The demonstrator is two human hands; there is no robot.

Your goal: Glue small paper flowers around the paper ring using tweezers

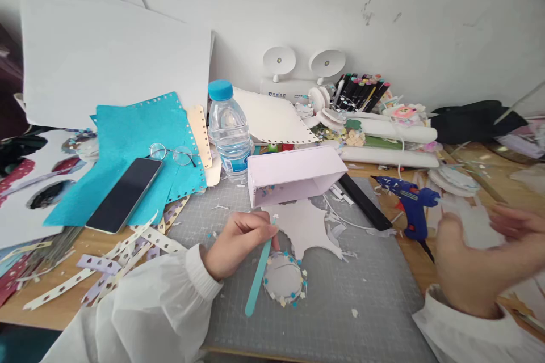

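Took white box (pixel 298 161) as landmark, sitting on grey mat (pixel 361 289), open side facing near edge of mat. Found round disc (pixel 283 275) in front of box, flat on mat. Saw blue and pale stars (pixel 294 304) round most of disc's rim; judged edging mostly done. Noted small gaps between stars, perhaps left to fill; saw middle plain. Could not tell if finished.

Had left hand (pixel 240 241) in front of box, by disc's upper-left edge, thumb and fingertips pinched on upper end of teal stick (pixel 255 289), with rest of stick slanting down beside disc. Caught right hand (pixel 477 261) well right of box, near blue glue gun (pixel 411 204), blurred, thumb and fingers spread apart, nothing visible in grip.

Checked containers: spotted bluish bits (pixel 272 187) inside box, too small to name. Saw capped clear bottle (pixel 229 130) just left of box; could not read liquid level. Logged markers (pixel 364 93) bunched behind box, to right, holder not made out.
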